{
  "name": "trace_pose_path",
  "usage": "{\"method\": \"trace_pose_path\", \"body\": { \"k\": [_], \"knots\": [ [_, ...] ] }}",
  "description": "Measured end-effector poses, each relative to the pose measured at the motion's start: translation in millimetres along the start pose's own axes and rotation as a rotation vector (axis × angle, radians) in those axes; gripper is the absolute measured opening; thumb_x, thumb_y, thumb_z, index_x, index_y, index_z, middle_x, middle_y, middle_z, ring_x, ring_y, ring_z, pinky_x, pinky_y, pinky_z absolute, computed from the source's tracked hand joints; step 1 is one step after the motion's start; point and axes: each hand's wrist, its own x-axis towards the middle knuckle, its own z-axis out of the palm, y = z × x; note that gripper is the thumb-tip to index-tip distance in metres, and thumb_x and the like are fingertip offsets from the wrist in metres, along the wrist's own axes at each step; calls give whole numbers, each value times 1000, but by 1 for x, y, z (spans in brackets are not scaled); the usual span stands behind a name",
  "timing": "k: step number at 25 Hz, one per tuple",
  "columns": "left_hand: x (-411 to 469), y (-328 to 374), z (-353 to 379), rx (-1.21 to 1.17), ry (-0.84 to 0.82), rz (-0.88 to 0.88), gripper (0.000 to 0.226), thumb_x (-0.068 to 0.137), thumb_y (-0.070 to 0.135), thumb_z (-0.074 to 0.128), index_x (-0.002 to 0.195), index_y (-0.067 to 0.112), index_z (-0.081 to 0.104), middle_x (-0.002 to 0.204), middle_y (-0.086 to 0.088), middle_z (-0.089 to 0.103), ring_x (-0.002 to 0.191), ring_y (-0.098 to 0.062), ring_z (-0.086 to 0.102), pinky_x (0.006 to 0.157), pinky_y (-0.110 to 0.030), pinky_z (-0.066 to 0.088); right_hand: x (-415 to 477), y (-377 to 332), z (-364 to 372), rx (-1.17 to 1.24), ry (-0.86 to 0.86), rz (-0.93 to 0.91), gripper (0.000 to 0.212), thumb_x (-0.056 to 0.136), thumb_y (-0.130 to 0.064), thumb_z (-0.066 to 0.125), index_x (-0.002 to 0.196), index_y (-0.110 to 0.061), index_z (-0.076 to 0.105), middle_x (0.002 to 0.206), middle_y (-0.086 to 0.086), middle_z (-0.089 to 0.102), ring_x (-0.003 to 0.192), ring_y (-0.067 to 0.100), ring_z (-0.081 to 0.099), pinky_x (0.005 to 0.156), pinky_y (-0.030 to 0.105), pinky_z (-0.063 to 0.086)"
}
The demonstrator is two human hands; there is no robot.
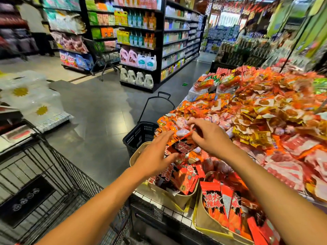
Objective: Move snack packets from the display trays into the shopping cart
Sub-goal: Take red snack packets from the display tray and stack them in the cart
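Note:
A red-and-black snack packet point(183, 147) is lifted above a tan display tray point(159, 193) full of the same packets. My right hand point(210, 137) pinches its upper right corner with curled fingers. My left hand point(154, 156) reaches in from the left with straight, spread fingers, and its fingers and thumb lie along the packet's left edge. A second tan tray point(203, 220) of red packets sits nearer me on the right. The wire shopping cart point(53, 174) stands at the lower left, beside my left forearm.
A black wheeled basket point(141, 135) stands on the floor just beyond the tray. A big heap of orange and yellow snack packets point(256, 117) covers the display table to the right. Shelves of detergent bottles point(141, 59) line the aisle ahead, with another cart point(106, 53) beside them.

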Motion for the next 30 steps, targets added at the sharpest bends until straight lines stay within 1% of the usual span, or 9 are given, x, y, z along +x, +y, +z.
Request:
{"method": "trace_pose_path", "body": {
  "k": [3, 5, 7, 10, 12, 15, 20, 24, 30],
  "knots": [
    [8, 9, -9, -260, -63, -83, 70, 95, 42, 71, 156, 36, 36, 154, 14, 47, 135, -3, 49, 110, -33, 45, 16, -21, -19, 273, -177, -104, 41, 95, -32, 63, 133, -39, 49, 92, -6, 65, 84, 13, 62, 75, 34, 52],
    [9, 8, -10, -505, -70, -116, 39, 99, 25, 69, 136, 28, 60, 119, 18, 68, 102, 0, 64, 87, -28, 53, 23, -33, -13, 423, -220, -136, 40, 95, -28, 67, 132, -35, 53, 98, -8, 65, 89, 10, 63, 78, 25, 50],
    [2, -4, -5, -589, -55, -160, 17, 101, 11, 63, 113, 22, 69, 90, 24, 67, 82, 6, 59, 76, -21, 45, 30, -38, 6, 538, -187, -85, 29, 97, -29, 65, 126, -28, 62, 106, -5, 68, 96, 9, 64, 82, 25, 51],
    [-21, -22, 3, -681, 3, -283, 25, 102, 11, 60, 119, 26, 71, 111, 18, 72, 105, 0, 61, 96, -27, 48, 36, -20, 53, 448, -157, 118, 20, 101, -35, 56, 109, -24, 70, 92, -21, 68, 88, 3, 65, 77, 32, 50],
    [-37, -35, 10, -785, 41, -406, 24, 102, 15, 60, 122, 21, 70, 117, -4, 72, 106, -14, 60, 100, -38, 46, 34, -4, 89, 108, -265, 213, 29, 96, -46, 56, 107, -23, 69, 100, -9, 71, 98, 20, 67, 78, 35, 52],
    [-53, -44, 15, -954, 72, -546, 22, 107, 10, 51, 124, 12, 66, 118, -15, 73, 108, -30, 67, 101, -45, 49, 27, 9, 127, -222, -392, 276, 40, 87, -55, 55, 104, -20, 66, 111, 8, 68, 106, 33, 63, 75, 37, 50],
    [-66, -45, 14, -1153, 147, -671, 29, 109, 5, 43, 132, 8, 60, 117, -25, 72, 101, -33, 72, 90, -47, 59, 27, 29, 130, -112, -436, 390, 42, 82, -58, 67, 93, -18, 64, 97, 5, 67, 92, 29, 63, 79, 39, 55],
    [-73, -41, 13, -1269, 171, -749, 30, 108, 5, 42, 131, 10, 62, 119, -23, 72, 101, -33, 71, 96, -53, 56, 24, 36, 117, 81, -348, 469, 39, 79, -49, 78, 99, -26, 54, 91, -1, 62, 86, 23, 62, 72, 38, 50],
    [-71, -35, 12, -1438, 175, -806, 43, 104, 44, 52, 138, 18, 61, 127, -15, 71, 112, -32, 71, 99, -56, 55, 9, -7, 82, 436, -58, 367, 22, 91, -32, 72, 107, -27, 58, 90, -9, 61, 71, 12, 58, 57, 26, 39]
  ]
}}
